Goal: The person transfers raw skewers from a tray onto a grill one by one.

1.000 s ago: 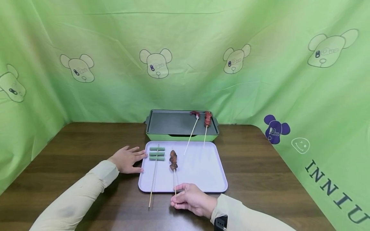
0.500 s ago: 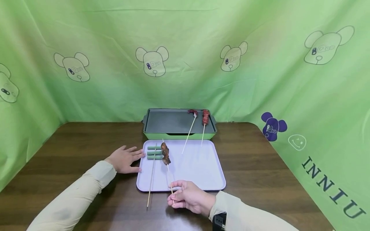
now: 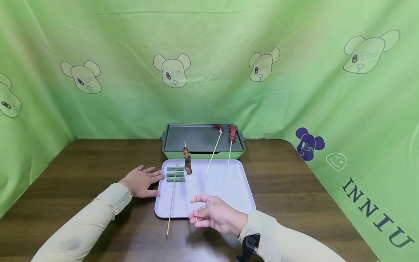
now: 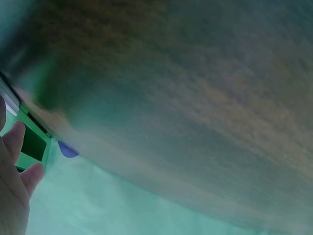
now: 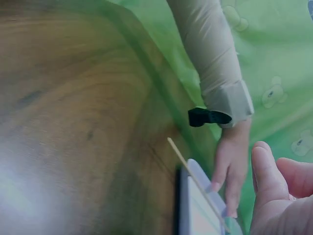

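My right hand (image 3: 217, 215) pinches the lower stick of a brown meat skewer (image 3: 187, 162) between thumb and fingers. The skewer is tilted up, its pointed tip overlapping the front of the grill in the head view. To its left, a skewer with green vegetable pieces (image 3: 175, 174) lies on the lilac tray (image 3: 226, 196), stick end past the front rim. My left hand (image 3: 141, 181) is spread flat, fingertips at the tray's left rim. In the left wrist view only part of the left hand (image 4: 13, 181) shows. The right wrist view shows the thumb side of the right hand (image 5: 276, 191).
Behind the tray stands a green grill with a dark flat plate (image 3: 190, 138). On its right side rest a red meat skewer (image 3: 232, 134) and a skewer with a dark red curled piece (image 3: 218, 128), their sticks reaching over the tray. A green curtain (image 3: 209, 98) hangs behind the table.
The right hand first swings the brown meat skewer left, over the green pieces, then raises it and moves it forward toward the grill. The left hand stays at the tray's rim.
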The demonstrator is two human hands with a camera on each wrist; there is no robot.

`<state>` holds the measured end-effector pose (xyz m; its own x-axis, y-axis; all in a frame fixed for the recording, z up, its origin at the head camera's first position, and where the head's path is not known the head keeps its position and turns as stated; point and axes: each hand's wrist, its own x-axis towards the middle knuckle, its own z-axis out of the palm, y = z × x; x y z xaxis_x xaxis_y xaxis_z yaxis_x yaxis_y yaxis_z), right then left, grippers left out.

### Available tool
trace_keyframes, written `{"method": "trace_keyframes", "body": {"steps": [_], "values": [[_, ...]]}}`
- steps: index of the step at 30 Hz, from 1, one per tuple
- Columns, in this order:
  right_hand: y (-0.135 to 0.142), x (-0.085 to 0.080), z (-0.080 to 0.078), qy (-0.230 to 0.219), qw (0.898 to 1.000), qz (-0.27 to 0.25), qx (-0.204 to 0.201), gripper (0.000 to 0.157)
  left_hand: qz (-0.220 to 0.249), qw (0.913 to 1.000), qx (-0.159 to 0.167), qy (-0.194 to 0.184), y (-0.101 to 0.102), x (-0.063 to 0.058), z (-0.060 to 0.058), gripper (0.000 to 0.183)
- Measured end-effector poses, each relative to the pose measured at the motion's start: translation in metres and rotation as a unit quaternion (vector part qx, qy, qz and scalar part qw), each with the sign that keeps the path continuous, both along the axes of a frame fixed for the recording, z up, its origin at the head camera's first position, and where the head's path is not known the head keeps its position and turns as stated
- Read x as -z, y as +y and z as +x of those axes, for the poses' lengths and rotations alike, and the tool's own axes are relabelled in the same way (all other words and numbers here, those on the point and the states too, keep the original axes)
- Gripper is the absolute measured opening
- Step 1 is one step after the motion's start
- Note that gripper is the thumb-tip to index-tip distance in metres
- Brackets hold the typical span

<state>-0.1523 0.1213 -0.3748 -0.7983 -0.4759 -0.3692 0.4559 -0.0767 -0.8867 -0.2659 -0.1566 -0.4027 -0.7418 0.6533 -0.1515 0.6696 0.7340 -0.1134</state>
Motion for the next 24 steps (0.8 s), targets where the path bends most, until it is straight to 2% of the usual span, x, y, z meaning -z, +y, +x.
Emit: {"method": "trace_keyframes", "body": {"steps": [14,24], "values": [[-0.001,-0.024,-0.021,0.018,0.999,-0.016,0.024,0.036,0.001,1.0000,-0.003,0.002,-0.001,0.002,-0.002,0.069],[-0.006,-0.020,-0.034,0.017,0.999,-0.031,0.040,0.035,-0.006,1.0000,-0.004,-0.003,0.000,0.000,0.000,0.068]]}}
